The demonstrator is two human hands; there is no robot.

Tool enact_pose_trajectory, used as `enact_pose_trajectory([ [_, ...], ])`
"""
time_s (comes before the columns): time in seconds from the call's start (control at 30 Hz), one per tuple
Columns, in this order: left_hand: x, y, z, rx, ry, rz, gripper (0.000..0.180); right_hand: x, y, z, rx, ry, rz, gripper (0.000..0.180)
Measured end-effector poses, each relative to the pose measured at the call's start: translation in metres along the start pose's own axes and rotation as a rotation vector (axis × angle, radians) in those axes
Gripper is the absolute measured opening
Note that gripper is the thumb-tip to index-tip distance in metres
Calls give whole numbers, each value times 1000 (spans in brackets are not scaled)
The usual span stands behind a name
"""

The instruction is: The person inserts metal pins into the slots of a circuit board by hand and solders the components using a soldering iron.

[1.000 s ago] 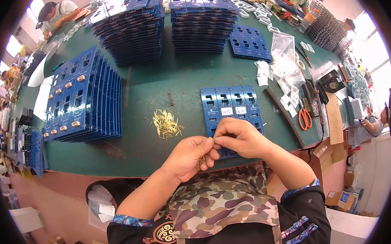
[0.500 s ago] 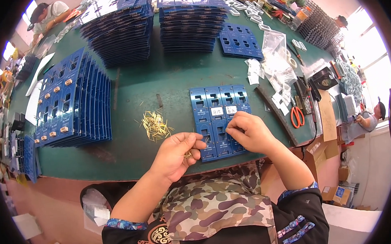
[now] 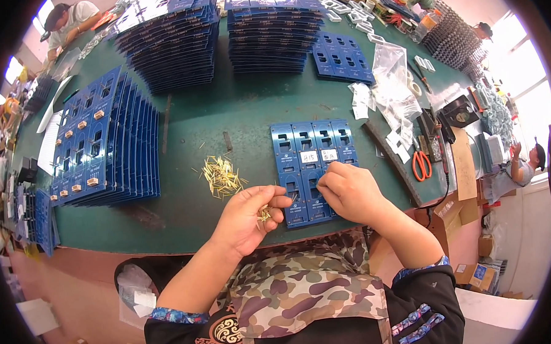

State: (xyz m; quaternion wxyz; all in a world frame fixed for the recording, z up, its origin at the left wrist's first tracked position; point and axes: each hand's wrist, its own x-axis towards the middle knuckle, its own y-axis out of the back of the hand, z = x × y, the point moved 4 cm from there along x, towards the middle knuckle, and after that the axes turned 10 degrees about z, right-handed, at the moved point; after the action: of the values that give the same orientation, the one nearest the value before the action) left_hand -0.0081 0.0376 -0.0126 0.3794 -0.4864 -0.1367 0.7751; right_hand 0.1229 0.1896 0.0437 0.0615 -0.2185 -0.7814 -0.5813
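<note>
The left hand (image 3: pixel 247 219) cupped gold pins (image 3: pixel 264 215) by the left edge of the blue board (image 3: pixel 309 172), which lay flat on the green table (image 3: pixel 193 120); the right hand (image 3: pixel 353 192) bent over that board, fingers narrow, though whether they gripped anything could not be told. Good handling seemed to want a loose cup, light fingertips and a steady board.
</note>
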Motion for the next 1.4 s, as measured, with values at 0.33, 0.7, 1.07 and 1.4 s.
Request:
enact_pose_trajectory([
  [0.33, -1, 3, 0, -26, -12, 10, 18, -7, 6, -1, 47, 9, 70, 10],
  [0.7, 3, 3, -4, -21, -30, -29, 26, 0, 10, -11, 174, -13, 79, 12],
  [1.07, 8, 3, 4, -256, -64, -10, 41, 27, 4, -53, 363, 215, 187, 19],
  [1.4, 6, -2, 2, -407, -101, -76, 49, 25, -24, -72, 96, 462, 39, 27],
])
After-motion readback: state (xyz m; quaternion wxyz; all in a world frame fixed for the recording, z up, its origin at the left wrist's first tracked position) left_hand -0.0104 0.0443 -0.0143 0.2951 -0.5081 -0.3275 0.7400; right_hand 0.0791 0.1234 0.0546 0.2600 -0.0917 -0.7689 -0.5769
